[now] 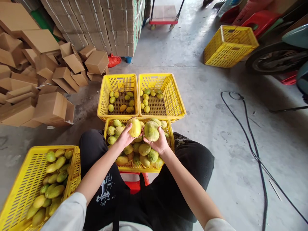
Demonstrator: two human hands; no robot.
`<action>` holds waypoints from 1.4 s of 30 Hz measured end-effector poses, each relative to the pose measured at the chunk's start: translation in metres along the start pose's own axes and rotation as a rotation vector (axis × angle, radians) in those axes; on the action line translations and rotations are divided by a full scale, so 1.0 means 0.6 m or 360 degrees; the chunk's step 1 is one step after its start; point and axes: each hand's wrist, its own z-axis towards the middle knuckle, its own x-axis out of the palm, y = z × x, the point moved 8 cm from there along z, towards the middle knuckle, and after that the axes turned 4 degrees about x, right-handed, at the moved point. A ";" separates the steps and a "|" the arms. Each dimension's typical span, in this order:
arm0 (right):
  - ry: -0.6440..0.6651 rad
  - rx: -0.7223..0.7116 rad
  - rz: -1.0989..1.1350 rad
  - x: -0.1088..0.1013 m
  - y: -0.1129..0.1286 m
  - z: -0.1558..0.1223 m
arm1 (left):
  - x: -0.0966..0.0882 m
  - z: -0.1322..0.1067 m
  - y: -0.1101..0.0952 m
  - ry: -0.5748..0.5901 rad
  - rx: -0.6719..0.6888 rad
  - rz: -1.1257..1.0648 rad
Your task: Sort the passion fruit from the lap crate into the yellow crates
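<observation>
Yellow mango [135,127] and green mango [151,131] are up side by side above the middle crate [134,169]. We cannot tell whether the two skins touch.

Far left: a full crate [14,192] of green-yellow fruit sits by our knee, with a heap of cardboard boxes [50,107] behind it.

Left grip [125,137]: clasped round the yellow mango from below and behind, thumb over the near face.

Right grip [160,145]: cupped under the green mango, which is blotched and the bulkier of the two, with fingers wrapped up its far side.

The middle crate lies between our knees on a red stool [133,185], heaped with fruit. Just ahead, touching its far rim, two crates stand as a pair. The left one [102,99] and the right one [174,96] each hold only a thin scatter of small fruit.

Right: an upturned crate [228,48] lies well apart on the concrete, beside a scooter wheel [276,59]. A black cable [256,156] trails across the floor.

On handling, in our judgement:
- Carry each fruit in the palm, not pinched at the fingertips, to spare the skin.
- Roll each one with the thumb so every side shows.
- Keep both over the heaped crate, so a slip lands on fruit rather than concrete.
- Avoid knocking one against the other.
</observation>
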 end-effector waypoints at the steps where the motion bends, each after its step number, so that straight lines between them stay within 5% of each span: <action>1: -0.0035 0.0007 0.0010 -0.006 -0.003 0.002 | -0.002 0.001 0.003 0.0010 0.0006 0.0034; 8: -0.0090 0.0096 -0.0056 -0.016 -0.013 0.008 | -0.011 0.005 0.008 0.0012 0.0008 0.0127; 23: 0.0090 -0.0113 0.0088 0.018 0.022 -0.005 | 0.006 0.001 -0.007 -0.0022 -0.0005 -0.0153; 31: -0.0009 0.0032 -0.0041 -0.002 0.000 0.001 | -0.003 -0.002 0.015 -0.0072 -0.0134 0.0047; 42: -0.0088 -0.0003 -0.0114 -0.009 -0.004 0.005 | 0.008 0.002 -0.002 0.0107 0.0075 0.0213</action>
